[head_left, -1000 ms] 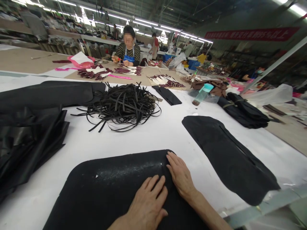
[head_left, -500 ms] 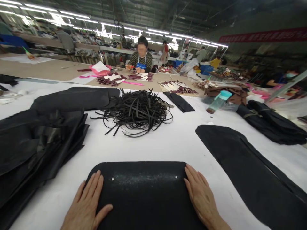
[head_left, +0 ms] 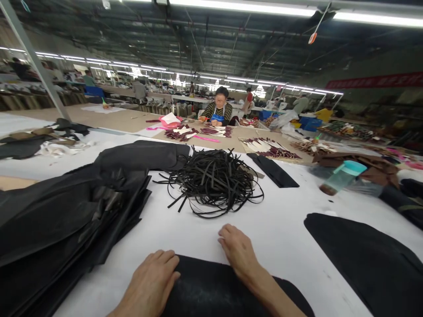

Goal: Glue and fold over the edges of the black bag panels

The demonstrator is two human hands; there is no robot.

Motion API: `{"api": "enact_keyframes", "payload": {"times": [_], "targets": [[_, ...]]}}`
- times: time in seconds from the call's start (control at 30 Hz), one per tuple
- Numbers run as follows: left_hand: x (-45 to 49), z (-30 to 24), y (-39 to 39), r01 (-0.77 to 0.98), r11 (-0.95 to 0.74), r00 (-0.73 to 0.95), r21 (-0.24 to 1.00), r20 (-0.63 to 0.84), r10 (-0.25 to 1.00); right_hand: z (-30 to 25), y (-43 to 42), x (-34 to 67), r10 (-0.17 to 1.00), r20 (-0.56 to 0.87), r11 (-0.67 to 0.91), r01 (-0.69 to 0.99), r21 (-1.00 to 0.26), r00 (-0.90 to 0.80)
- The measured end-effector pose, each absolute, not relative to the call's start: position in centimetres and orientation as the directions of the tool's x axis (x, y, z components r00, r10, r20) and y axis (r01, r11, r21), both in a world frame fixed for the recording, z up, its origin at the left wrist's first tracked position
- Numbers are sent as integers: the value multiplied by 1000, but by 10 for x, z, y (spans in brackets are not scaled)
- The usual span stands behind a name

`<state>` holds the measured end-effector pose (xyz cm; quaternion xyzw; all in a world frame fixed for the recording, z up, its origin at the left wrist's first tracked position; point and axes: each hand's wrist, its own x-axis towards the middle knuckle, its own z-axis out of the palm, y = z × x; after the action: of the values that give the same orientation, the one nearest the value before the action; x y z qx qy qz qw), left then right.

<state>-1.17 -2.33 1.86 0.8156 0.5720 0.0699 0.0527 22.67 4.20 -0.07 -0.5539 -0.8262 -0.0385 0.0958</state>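
Note:
A black leather-like panel [head_left: 205, 288] with rounded corners lies at the bottom of the view on the white-covered table. My left hand [head_left: 153, 275] rests on its far left corner, fingers bent down at the edge and the thumb apart on its surface. Just beyond the panel's far edge is my right hand [head_left: 238, 248], its fingers loosely curved above the white cover, with nothing visible in them. The right forearm crosses over the panel. Ahead of the right hand sits a tangled heap of thin black strips [head_left: 216, 180].
Black sheets [head_left: 66, 211] are piled at left, with more black pieces [head_left: 142, 155] behind. Another black panel [head_left: 366, 259] lies at right, near a teal-lidded bottle [head_left: 343, 177]. Across the table a person [head_left: 218, 108] sits by maroon and white pieces [head_left: 269, 147].
The view has tilted up and swung left. My right hand has left the panel's right edge and moved inward past its far edge. My left hand has shifted to the far left corner.

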Motion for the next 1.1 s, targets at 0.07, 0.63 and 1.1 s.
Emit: {"api": "enact_keyframes", "payload": {"times": [0.07, 0.63, 1.1], "targets": [[5, 37, -12, 928, -305, 332, 216, -101, 938, -7, 68, 205, 902, 214, 390, 920, -33, -374], [12, 36, 31, 910, -187, 253, 371, -139, 957, -27, 111, 183, 887, 281, 382, 924, -2, -366], [3, 25, 52, 906, -267, 268, 328, 44, 962, -18, 89, 191, 839, 226, 520, 852, -63, -495]]}}
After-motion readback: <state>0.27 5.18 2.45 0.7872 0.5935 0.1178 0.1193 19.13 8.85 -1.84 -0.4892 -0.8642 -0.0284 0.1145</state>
